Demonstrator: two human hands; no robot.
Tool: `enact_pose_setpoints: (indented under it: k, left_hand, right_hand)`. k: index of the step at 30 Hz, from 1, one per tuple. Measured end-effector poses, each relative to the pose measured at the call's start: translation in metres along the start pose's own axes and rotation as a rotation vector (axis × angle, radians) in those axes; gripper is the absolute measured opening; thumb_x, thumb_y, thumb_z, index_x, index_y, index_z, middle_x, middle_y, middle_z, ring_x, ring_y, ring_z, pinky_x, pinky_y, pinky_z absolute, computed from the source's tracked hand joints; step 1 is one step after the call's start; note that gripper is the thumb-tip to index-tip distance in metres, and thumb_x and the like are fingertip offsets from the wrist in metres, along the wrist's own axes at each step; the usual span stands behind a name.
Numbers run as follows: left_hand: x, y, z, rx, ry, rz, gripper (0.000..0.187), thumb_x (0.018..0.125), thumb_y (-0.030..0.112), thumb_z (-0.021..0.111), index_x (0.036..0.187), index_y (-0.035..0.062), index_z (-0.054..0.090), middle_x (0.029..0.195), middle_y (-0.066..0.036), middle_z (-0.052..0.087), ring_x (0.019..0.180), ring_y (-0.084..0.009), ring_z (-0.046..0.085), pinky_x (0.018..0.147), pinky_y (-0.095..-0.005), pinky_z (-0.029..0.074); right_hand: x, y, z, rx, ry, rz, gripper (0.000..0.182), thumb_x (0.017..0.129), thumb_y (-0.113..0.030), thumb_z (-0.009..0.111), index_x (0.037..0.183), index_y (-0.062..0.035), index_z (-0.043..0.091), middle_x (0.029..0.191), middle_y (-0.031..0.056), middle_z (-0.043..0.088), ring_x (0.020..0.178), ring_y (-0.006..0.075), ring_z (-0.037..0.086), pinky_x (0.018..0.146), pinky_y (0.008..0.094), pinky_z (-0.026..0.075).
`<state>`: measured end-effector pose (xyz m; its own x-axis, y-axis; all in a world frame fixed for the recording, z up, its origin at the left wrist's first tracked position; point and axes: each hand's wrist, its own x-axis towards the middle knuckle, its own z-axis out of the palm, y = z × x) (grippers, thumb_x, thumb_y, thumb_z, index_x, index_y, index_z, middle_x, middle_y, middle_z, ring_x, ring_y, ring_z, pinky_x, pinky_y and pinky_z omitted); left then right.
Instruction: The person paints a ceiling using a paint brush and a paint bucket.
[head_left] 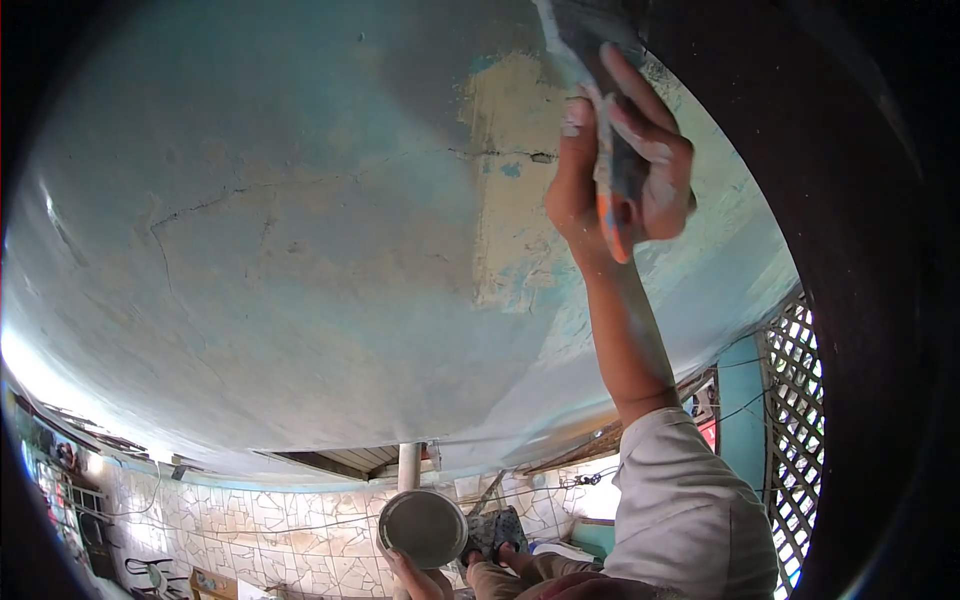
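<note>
My right hand (625, 165) is raised against the blue-green wall (330, 240), its fingers wrapped round a putty knife (612, 215) with an orange-tipped handle. The blade points up, near the top edge of the view, and its end is blurred. White residue marks my fingers. Beside the hand lies a pale yellowish patch (510, 220) with a crack across it. Low in the view my left hand (415, 575) holds a round tub (423, 528) by its rim, with grey material inside.
Below are a stone-patterned floor (300, 515), cables, and my feet (508, 550) on a dark patterned surface. A lattice screen (795, 400) stands at the right. At lower left are a cardboard box (212, 583) and a chair-like frame (150, 572).
</note>
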<state>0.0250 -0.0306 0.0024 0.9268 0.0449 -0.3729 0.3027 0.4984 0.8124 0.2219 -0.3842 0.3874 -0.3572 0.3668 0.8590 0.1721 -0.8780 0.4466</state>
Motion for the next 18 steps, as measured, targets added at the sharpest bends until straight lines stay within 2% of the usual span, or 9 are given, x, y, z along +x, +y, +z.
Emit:
enact_pose_setpoints:
  k: [4,8,12,13,16,17,18]
  left_hand:
    - [-0.006,0.000,0.003,-0.016,0.002,-0.008,0.069,0.109,0.054,0.043,0.160,0.0096,0.035,0.155,-0.013,0.047,0.141,-0.0288,0.047,0.117,-0.0450,0.038]
    - [-0.010,0.001,0.004,-0.036,-0.005,-0.021,0.069,0.109,0.054,0.043,0.160,0.0098,0.035,0.156,-0.013,0.047,0.141,-0.0288,0.047,0.118,-0.0451,0.037]
    - [-0.014,0.001,0.002,-0.069,-0.008,-0.040,0.068,0.109,0.054,0.043,0.161,0.0099,0.035,0.156,-0.013,0.046,0.141,-0.0288,0.047,0.118,-0.0451,0.037]
    - [-0.015,0.002,0.003,-0.077,-0.012,-0.042,0.068,0.109,0.054,0.043,0.161,0.0099,0.035,0.156,-0.013,0.046,0.142,-0.0288,0.047,0.118,-0.0452,0.037]
    - [-0.014,0.003,0.001,-0.103,-0.023,-0.050,0.068,0.109,0.054,0.043,0.161,0.0100,0.035,0.156,-0.013,0.046,0.142,-0.0289,0.047,0.118,-0.0452,0.037]
    - [-0.014,0.004,0.001,-0.106,-0.028,-0.053,0.068,0.109,0.054,0.043,0.161,0.0101,0.035,0.156,-0.013,0.046,0.142,-0.0289,0.047,0.118,-0.0452,0.037]
    - [-0.014,0.005,0.000,-0.111,-0.033,-0.050,0.068,0.109,0.054,0.042,0.161,0.0101,0.035,0.156,-0.013,0.046,0.142,-0.0289,0.047,0.118,-0.0453,0.037]
  right_hand:
    - [-0.031,-0.020,-0.015,0.066,-0.057,0.093,0.020,0.091,0.001,0.073,0.095,0.0048,0.053,0.106,0.0309,0.074,0.084,0.0284,0.075,0.070,0.0325,0.061]
    - [-0.082,-0.072,-0.057,0.072,-0.226,0.245,0.024,0.085,0.003,0.076,0.093,0.0018,0.053,0.100,0.0265,0.077,0.072,0.0271,0.073,0.062,0.0313,0.057]
    - [-0.109,-0.120,-0.104,0.200,-0.453,0.437,0.025,0.082,0.005,0.077,0.091,0.0007,0.055,0.101,0.0261,0.077,0.070,0.0286,0.073,0.060,0.0319,0.056]
    - [-0.106,-0.135,-0.115,0.211,-0.479,0.568,0.025,0.079,0.009,0.078,0.091,0.0001,0.059,0.108,0.0195,0.078,0.078,0.0299,0.076,0.065,0.0343,0.061]
    - [-0.101,-0.146,-0.148,0.145,-0.668,0.476,0.025,0.080,0.009,0.080,0.095,-0.0004,0.062,0.107,0.0182,0.077,0.084,0.0304,0.078,0.071,0.0369,0.064]
    - [-0.100,-0.141,-0.153,0.270,-0.763,0.676,0.025,0.086,0.007,0.075,0.109,0.0004,0.067,0.105,0.0212,0.077,0.091,0.0324,0.079,0.076,0.0371,0.066]
    - [-0.095,-0.131,-0.152,0.295,-0.848,0.680,0.025,0.087,0.006,0.074,0.109,-0.0002,0.064,0.107,0.0216,0.077,0.092,0.0304,0.079,0.074,0.0364,0.066]
